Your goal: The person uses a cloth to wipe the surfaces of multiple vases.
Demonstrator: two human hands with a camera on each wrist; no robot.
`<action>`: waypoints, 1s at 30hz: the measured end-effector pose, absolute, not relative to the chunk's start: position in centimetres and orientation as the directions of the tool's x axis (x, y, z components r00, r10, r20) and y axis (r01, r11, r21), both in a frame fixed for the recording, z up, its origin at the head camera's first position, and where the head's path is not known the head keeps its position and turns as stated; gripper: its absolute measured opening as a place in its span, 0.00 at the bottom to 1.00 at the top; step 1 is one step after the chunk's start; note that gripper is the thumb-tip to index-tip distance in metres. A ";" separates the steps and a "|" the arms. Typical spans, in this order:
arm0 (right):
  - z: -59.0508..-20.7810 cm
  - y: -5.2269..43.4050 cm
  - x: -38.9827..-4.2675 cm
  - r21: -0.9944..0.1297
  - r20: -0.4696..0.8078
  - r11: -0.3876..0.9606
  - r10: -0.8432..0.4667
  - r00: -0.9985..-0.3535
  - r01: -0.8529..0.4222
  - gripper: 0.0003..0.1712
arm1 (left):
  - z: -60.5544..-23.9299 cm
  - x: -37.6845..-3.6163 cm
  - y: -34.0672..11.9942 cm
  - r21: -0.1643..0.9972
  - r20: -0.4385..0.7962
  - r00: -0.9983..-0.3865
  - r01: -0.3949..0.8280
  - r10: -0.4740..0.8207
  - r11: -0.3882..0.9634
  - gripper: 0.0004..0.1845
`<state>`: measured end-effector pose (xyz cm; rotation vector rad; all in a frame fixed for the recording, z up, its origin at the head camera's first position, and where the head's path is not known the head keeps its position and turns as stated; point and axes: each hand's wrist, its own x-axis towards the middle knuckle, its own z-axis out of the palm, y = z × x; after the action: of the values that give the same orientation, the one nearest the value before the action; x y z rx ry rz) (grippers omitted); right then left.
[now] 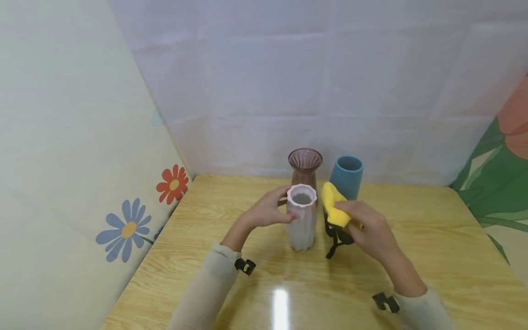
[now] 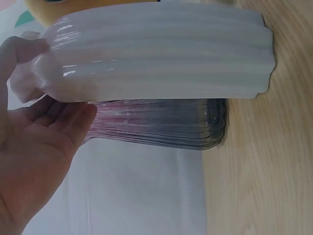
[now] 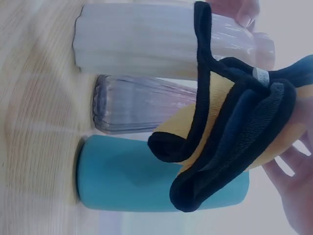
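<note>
Yellow cloth (image 1: 334, 206) between right-hand fingers (image 1: 355, 209)

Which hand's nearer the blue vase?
Right. The right hand is in front of the blue vase, holding the cloth; the left hand is farther left, gripping the white vase.

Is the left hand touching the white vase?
Touching: the left wrist view shows the left hand with its thumb against the white vase, near the rim.
</note>
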<state>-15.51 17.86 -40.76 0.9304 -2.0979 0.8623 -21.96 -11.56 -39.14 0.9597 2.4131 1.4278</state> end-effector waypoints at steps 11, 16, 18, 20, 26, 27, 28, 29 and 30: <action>-41.1 16.6 -16.7 -0.323 0.801 0.514 -0.298 -0.519 -0.794 0.29 | -40.1 -20.0 -9.7 0.818 0.236 -0.884 0.405 0.404 0.408 0.42; -41.7 15.8 -17.2 -0.318 0.791 0.493 -0.333 -0.513 -0.810 0.28 | -40.2 -19.8 -9.6 0.792 0.244 -0.890 0.412 0.385 0.451 0.38; -41.8 15.5 -17.3 -0.316 0.779 0.488 -0.356 -0.516 -0.814 0.26 | -40.1 -19.8 -9.6 0.781 0.245 -0.889 0.417 0.387 0.464 0.36; -41.9 15.3 -17.3 -0.319 0.768 0.482 -0.372 -0.521 -0.816 0.25 | -40.0 -19.8 -9.7 0.772 0.243 -0.887 0.421 0.392 0.476 0.36; -42.3 14.9 -17.3 -0.300 0.765 0.476 -0.398 -0.506 -0.827 0.26 | -39.5 -20.0 -9.8 0.755 0.239 -0.883 0.431 0.404 0.495 0.36; -42.3 14.9 -17.3 -0.292 0.767 0.474 -0.403 -0.499 -0.831 0.27 | -39.5 -20.0 -9.8 0.755 0.237 -0.883 0.431 0.406 0.495 0.36; -42.4 14.9 -17.2 -0.292 0.765 0.472 -0.407 -0.500 -0.832 0.27 | -39.4 -20.1 -9.9 0.754 0.236 -0.882 0.431 0.409 0.496 0.36; -42.4 14.9 -17.2 -0.296 0.760 0.471 -0.410 -0.504 -0.831 0.26 | -39.4 -20.1 -9.9 0.754 0.233 -0.882 0.429 0.409 0.498 0.36; -42.5 14.9 -17.1 -0.298 0.758 0.469 -0.413 -0.504 -0.832 0.26 | -39.4 -20.1 -9.9 0.755 0.230 -0.882 0.429 0.412 0.497 0.36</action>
<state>-17.14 14.85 -42.50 1.0289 -2.1105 0.8913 -20.15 -9.93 -39.40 0.7680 2.7346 1.3877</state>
